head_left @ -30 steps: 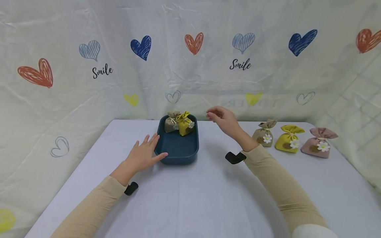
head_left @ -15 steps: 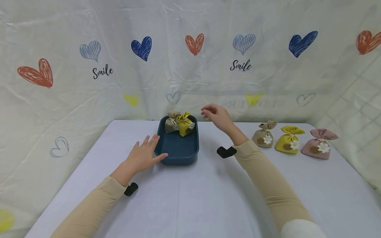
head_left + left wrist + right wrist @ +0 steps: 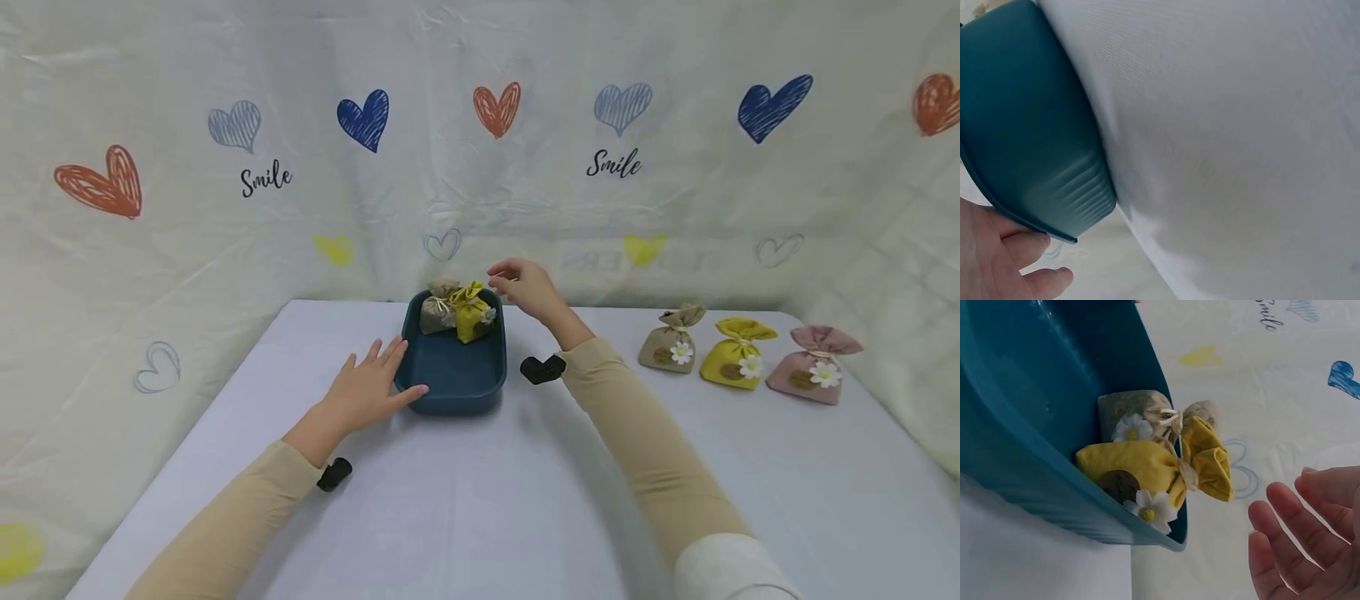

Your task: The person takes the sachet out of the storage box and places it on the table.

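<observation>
A dark teal tub (image 3: 453, 400) stands near the back of the table. At its far end lean a beige drawstring pouch (image 3: 437, 315) and a yellow drawstring pouch (image 3: 472, 321) with a white daisy. My left hand (image 3: 365, 390) rests against the tub's left rim, fingers spread; the left wrist view shows its fingertips (image 3: 1029, 247) at the rim. Beyond the back right corner hovers my right hand (image 3: 528, 290), holding nothing. In the right wrist view its loosely bent fingers (image 3: 1291, 506) stay apart from the yellow pouch's gathered top.
Along the right side of the table a beige pouch (image 3: 667, 346), a yellow pouch (image 3: 735, 358) and a pink pouch (image 3: 810, 371) stand in a row, each with a daisy. Behind the table hangs a white curtain (image 3: 525, 200) printed with hearts.
My right hand has moved left, from right of the tub to just by its back right corner. The left hand and the pouches keep their places.
</observation>
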`<state>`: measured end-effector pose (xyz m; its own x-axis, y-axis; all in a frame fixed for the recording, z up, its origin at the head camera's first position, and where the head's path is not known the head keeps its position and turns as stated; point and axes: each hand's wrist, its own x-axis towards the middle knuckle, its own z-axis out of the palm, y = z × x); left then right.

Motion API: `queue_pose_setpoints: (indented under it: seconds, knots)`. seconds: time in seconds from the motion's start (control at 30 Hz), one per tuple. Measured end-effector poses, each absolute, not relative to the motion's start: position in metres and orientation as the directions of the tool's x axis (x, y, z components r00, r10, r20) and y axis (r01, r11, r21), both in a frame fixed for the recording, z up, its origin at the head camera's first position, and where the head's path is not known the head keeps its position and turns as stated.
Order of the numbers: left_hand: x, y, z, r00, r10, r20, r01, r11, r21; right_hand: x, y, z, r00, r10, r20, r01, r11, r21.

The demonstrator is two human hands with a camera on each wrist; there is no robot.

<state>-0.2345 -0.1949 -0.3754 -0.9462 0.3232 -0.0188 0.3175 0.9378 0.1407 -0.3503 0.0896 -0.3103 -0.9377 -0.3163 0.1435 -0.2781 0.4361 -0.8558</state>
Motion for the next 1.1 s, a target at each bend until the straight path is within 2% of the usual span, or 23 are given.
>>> queue_pose_setpoints:
  seconds: [0.2, 0.7, 1.1]
  knots:
    - [-0.234, -0.193, -0.376, -0.948, 0.315, -0.035, 0.307, 0.941, 0.142, -0.359, 0.08, -0.318, -0.939, -0.32, 0.122, -0.278, 0.505, -0.817]
    - [-0.237, -0.192, -0.373, -0.947, 0.321, -0.023, 0.314, 0.939, 0.142, -0.374, 0.07, -0.326, -0.936, -0.344, 0.08, -0.275, 0.569, -0.775]
    - [-0.236, -0.193, -0.375, -0.948, 0.316, -0.037, 0.308, 0.941, 0.137, -0.374, 0.062, -0.335, -0.934, -0.355, 0.02, -0.253, 0.624, -0.739]
